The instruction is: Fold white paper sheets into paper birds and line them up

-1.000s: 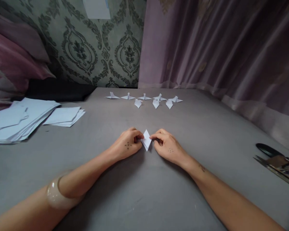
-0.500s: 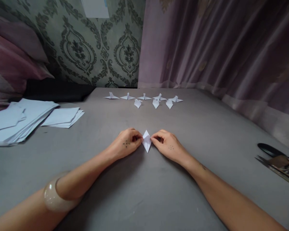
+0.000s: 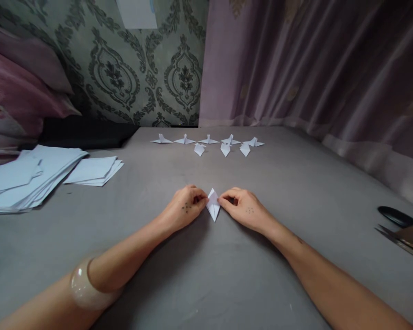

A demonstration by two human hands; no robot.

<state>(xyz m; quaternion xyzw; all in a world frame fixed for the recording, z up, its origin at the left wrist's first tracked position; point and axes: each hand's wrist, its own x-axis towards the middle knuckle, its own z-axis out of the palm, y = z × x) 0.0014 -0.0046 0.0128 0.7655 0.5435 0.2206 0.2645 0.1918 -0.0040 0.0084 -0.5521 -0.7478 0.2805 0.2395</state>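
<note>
Pinching folded paper between left hand and right hand mid-table, nearer than those lined-up paper shapes, probably steadying both sides evenly; not really telling if lifted or resting tbh.

Glossy pale bangle circled left forearm. Left hand bore dark dots; right hand, fainter specks. Both arms were sleeveless up to frame edge.

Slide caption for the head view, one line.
Left hand and right hand hold a folded white paper; eight paper figures sit beyond.
</note>
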